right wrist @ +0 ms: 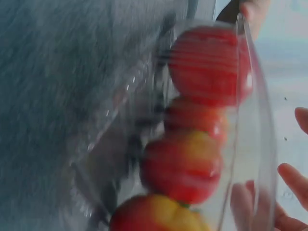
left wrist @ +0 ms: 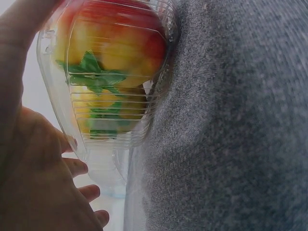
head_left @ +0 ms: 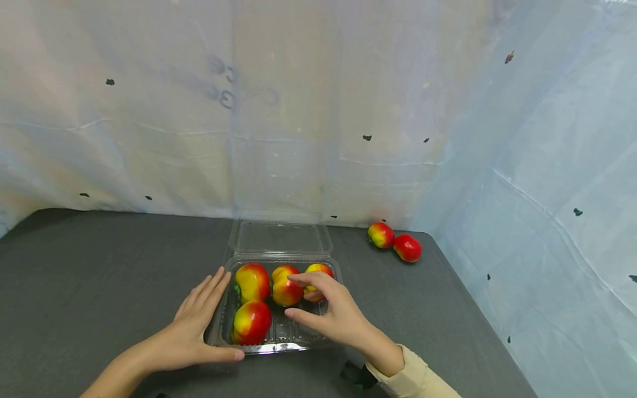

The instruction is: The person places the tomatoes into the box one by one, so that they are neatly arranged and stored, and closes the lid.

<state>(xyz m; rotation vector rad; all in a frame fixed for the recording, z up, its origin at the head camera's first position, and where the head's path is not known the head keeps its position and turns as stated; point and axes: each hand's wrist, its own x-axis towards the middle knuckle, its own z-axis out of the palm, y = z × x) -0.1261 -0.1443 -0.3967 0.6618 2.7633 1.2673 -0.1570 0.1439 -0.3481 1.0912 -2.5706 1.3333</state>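
A clear plastic clamshell box (head_left: 278, 348) lies with its hinged lid (head_left: 281, 237) laid back. Several glossy red-and-yellow fruits (head_left: 252, 322) sit inside, along the back row and at the front left. Green leafy caps (left wrist: 91, 72) show on two of them in the left wrist view. My left hand (head_left: 191, 334) spreads along the box's left side, fingers straight and thumb at the front left corner. Over the right part of the box hovers my right hand (head_left: 333, 309), thumb apart from the bent fingers, nothing held between them. It partly covers the right-hand fruit (head_left: 318, 269).
Two more fruits, one red-and-yellow (head_left: 381, 235) and one mostly red (head_left: 407, 248), lie at the back right of the dark grey table (head_left: 124, 265). Pale plastic sheeting (head_left: 298, 110) hangs behind and to the right. A black object (head_left: 358, 375) lies by the right wrist.
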